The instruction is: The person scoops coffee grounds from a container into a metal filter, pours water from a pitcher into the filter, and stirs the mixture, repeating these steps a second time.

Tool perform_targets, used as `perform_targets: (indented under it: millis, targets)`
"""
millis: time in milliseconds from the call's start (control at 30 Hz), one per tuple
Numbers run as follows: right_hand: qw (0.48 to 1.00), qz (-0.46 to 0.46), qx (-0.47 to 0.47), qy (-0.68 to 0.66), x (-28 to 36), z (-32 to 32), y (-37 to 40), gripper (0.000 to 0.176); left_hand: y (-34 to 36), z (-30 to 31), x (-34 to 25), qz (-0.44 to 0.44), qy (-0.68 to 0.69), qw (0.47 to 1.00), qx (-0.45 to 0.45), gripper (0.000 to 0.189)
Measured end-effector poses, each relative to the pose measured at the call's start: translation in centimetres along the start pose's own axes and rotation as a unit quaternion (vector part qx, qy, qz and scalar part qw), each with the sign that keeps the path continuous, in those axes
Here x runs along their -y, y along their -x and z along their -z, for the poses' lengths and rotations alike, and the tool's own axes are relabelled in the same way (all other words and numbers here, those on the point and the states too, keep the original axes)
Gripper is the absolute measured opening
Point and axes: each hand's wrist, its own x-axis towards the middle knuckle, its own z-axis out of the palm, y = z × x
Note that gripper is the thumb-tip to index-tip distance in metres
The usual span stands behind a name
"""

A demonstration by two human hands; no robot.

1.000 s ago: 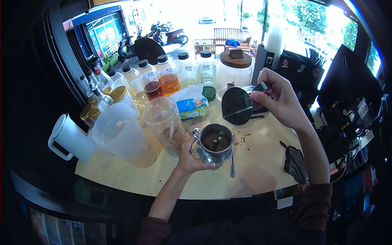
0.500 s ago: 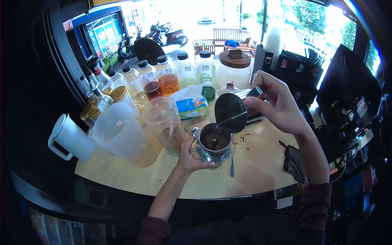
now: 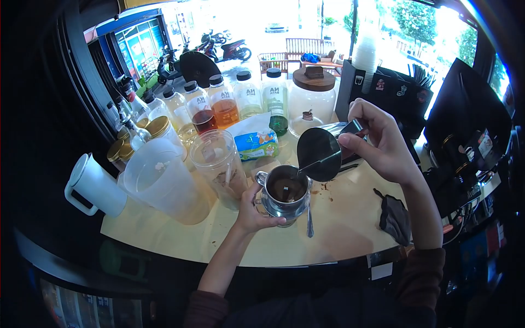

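Observation:
My left hand (image 3: 257, 210) is wrapped round the near left side of a shiny metal coffee dripper (image 3: 283, 206), which sits upright on a cup mostly hidden below it. Dark wet coffee and a small metal post show inside. Above and to the right, my right hand (image 3: 377, 139) grips the handle of a black kettle (image 3: 321, 150), tilted left. Its thin spout points over the dripper's rim, and a stream seems to come from the tip. A spoon (image 3: 310, 221) lies just right of the dripper. Left of it stands a clear plastic jar (image 3: 217, 175) with brown residue.
A frosted pitcher (image 3: 158, 180) and a white jug (image 3: 101, 186) stand at left. Behind are bottles (image 3: 224, 106), a tissue pack (image 3: 257, 145) and a wooden-lidded glass jar (image 3: 311, 104). A dark cloth (image 3: 394, 218) hangs at the table's right edge. Brown grounds (image 3: 326, 188) are scattered nearby.
My right hand has shifted the kettle slightly right and a little down, so its spout tip sits nearer the dripper's right rim. My left hand and the dripper have hardly moved.

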Motion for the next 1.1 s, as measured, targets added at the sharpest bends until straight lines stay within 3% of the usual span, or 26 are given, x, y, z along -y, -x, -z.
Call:
perform_targets:
  millis: [67, 300, 467, 533, 633, 1100]
  targets:
    - [0.996, 0.036, -0.006, 0.08, -0.7, 0.4, -0.1, 0.02, 0.0, 0.0, 0.1, -0.002, -0.005, 1.0, 0.003, 0.091]
    - [1.0, 0.005, -0.005, 0.002, -0.7, -0.3, -1.0, 0.02, -0.1, -0.1, -0.1, 0.008, 0.021, 1.0, 0.001, 0.091]
    - [0.997, 0.056, -0.001, 0.044, -1.6, -0.5, -1.8, 0.021, -0.2, -0.1, -0.7, 0.016, 0.025, 1.0, -0.001, 0.092]
    - [0.998, 0.058, 0.001, 0.034, -1.6, -0.9, -2.0, 0.021, -0.2, 0.3, -0.3, 0.007, 0.002, 0.999, 0.047, 0.105]
    - [0.999, 0.045, 0.008, 0.018, -1.4, -1.1, -2.2, 0.021, -0.3, -0.4, -0.9, 0.012, 0.036, 0.999, 0.0, 0.092]
    - [0.999, 0.029, -0.008, 0.013, -1.1, -0.5, -2.1, 0.02, -0.2, -0.4, -1.1, 0.026, 0.028, 0.999, 0.008, 0.094]
